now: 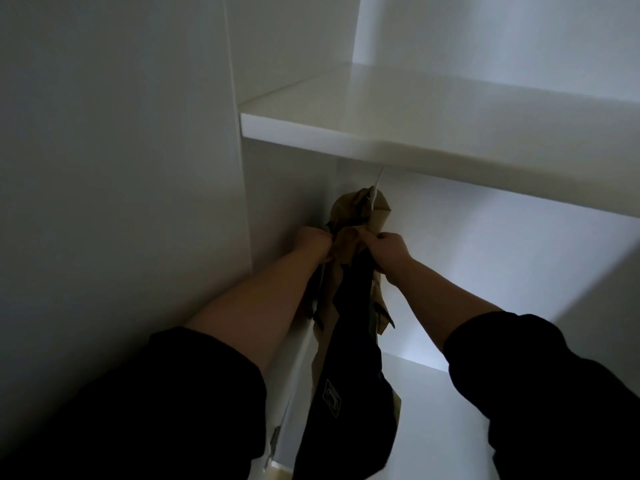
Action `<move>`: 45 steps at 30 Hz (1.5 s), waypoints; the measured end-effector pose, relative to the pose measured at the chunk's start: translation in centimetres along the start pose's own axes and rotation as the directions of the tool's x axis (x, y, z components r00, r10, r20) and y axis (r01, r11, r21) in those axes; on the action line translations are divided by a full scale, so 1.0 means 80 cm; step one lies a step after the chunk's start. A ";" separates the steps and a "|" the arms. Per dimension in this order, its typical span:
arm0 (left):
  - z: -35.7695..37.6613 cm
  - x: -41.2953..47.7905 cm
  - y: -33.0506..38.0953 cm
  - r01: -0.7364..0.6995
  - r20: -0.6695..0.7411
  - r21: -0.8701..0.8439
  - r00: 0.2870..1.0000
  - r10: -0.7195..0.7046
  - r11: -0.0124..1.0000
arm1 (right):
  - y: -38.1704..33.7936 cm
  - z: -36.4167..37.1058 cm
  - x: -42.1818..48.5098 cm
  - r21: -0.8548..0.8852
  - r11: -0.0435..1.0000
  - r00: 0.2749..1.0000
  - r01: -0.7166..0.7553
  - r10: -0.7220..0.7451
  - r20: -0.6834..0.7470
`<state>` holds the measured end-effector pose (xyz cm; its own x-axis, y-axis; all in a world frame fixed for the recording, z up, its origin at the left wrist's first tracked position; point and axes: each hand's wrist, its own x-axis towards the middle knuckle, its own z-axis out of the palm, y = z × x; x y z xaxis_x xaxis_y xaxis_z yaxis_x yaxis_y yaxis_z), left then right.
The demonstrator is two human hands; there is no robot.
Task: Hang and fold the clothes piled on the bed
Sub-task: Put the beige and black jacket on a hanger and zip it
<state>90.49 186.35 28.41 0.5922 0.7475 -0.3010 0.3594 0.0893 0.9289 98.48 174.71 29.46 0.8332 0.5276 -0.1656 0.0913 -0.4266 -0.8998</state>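
Tan garment (349,207) gripped by left hand (313,245), right hand (390,251), fingers curled; hook (377,181) above fingers; hanging judged nearly done; pile unseen

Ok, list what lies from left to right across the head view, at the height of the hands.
White side panel → left hand → tan garment, gripped by both hands → right hand → lit inner wall of the wardrobe.

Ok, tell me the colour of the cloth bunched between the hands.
Tan cloth, best seen in the head view.
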 end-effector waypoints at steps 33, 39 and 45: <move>0.030 -0.536 -0.126 -0.572 0.436 0.819 0.567 0.699 -0.046 | 0.161 -0.169 -0.536 -0.793 0.594 0.844 0.136 -0.488 -0.220; 0.010 -0.655 -0.217 -0.622 0.522 0.774 0.524 0.673 -0.118 | 0.206 -0.144 -0.706 -0.755 0.652 0.846 -0.067 -0.364 -0.389; 0.017 -0.798 -0.257 -0.793 0.671 0.592 0.383 0.635 -0.147 | 0.245 -0.172 -0.886 -0.689 0.672 0.800 -0.272 -0.240 -0.550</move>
<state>46.27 135.89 28.27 0.9390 -0.0984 0.3295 -0.0953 -0.9951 -0.0256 48.75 118.84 29.15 0.9444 0.1200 0.3060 0.2102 -0.9361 -0.2819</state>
